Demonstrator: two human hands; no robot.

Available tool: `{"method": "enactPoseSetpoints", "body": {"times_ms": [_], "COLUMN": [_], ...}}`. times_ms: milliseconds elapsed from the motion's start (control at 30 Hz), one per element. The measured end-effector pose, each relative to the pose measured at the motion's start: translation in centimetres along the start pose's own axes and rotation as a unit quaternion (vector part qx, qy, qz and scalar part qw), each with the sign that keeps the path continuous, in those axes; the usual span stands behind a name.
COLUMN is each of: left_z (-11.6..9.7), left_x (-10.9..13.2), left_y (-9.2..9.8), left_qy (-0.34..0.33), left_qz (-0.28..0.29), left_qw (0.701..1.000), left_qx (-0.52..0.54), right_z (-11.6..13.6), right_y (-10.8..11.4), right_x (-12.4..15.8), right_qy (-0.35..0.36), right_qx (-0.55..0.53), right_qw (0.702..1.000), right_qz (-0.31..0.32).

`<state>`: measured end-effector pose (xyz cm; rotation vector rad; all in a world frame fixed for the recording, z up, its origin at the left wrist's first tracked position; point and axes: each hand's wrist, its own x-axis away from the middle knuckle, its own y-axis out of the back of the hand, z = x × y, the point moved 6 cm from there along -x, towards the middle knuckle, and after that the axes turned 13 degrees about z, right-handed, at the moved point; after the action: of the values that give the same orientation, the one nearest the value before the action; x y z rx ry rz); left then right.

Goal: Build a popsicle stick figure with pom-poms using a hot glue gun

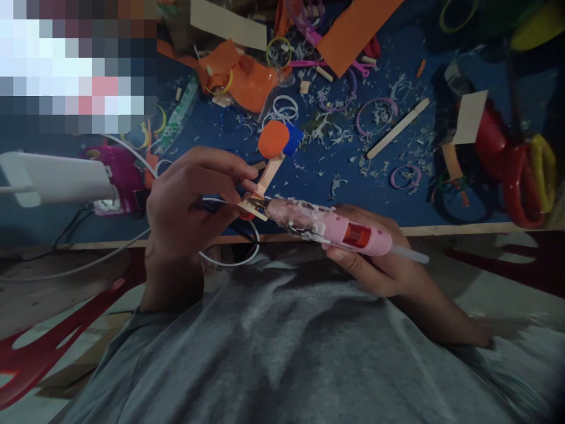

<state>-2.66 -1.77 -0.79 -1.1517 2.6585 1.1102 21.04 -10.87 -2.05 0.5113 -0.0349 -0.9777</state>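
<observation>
My right hand (375, 259) is wrapped round a pink glue gun (335, 229), with a clear glue stick (410, 254) poking out of its back end. The gun's metal tip touches or nearly touches a small wooden piece (253, 208) pinched in the fingertips of my left hand (198, 194). A flat wooden stick (270, 175) rises from that piece. At the stick's far end sit an orange round cap (273, 139) and a blue cap (293, 139). Exactly where the tip meets the wood is partly hidden by my left fingers.
Orange sheet pieces (247, 76), coloured bands and glue shreds lie across the blue table (318, 176). A loose wooden stick (397, 128) lies right of centre. Red-handled scissors (521, 182) are at the far right. At left, a white plug (57, 179) and cables join a magenta box (126, 171).
</observation>
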Motion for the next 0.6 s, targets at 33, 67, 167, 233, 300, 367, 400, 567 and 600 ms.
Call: {"method": "enactPoseSetpoints", "body": {"times_ms": [33,67,167,233,300,367,400,567,600], "left_z": [0.2,0.3,0.1,-0.1,-0.2,-0.5,-0.7,-0.4,-0.3], "left_x": [0.0,0.0,0.0,-0.1,-0.2,-0.2,-0.2,0.0,0.0], "left_y": [0.0,0.0,0.1,0.1,0.0,0.0,0.1,0.1,0.0], "left_qy": [0.001,0.003,-0.016,-0.007,0.035,0.052,0.054,0.058,0.053], "left_qz": [-0.001,-0.004,-0.009,-0.004,0.009,0.01,0.009,0.01,0.012], "left_qw": [1.0,1.0,1.0,1.0,0.999,0.999,0.999,0.998,0.998], "left_qx": [0.003,0.006,0.009,0.008,0.005,0.004,0.004,0.017,0.024], "right_z": [0.1,0.2,0.3,0.2,0.1,0.1,0.1,0.0,0.0], "right_y": [0.0,0.0,-0.1,-0.2,-0.3,-0.3,-0.4,-0.6,-0.6], "right_x": [0.0,-0.1,-0.2,-0.1,0.0,0.2,0.3,0.5,0.4], "right_qy": [0.005,0.014,0.034,0.038,0.042,0.046,0.048,0.04,0.034], "right_qx": [0.004,0.007,0.019,0.021,0.026,0.037,0.045,0.046,0.045], "right_qw": [1.0,1.0,0.999,0.999,0.999,0.998,0.998,0.998,0.998], "right_qz": [-0.003,-0.007,-0.012,-0.013,-0.017,-0.021,-0.021,-0.013,-0.009]}}
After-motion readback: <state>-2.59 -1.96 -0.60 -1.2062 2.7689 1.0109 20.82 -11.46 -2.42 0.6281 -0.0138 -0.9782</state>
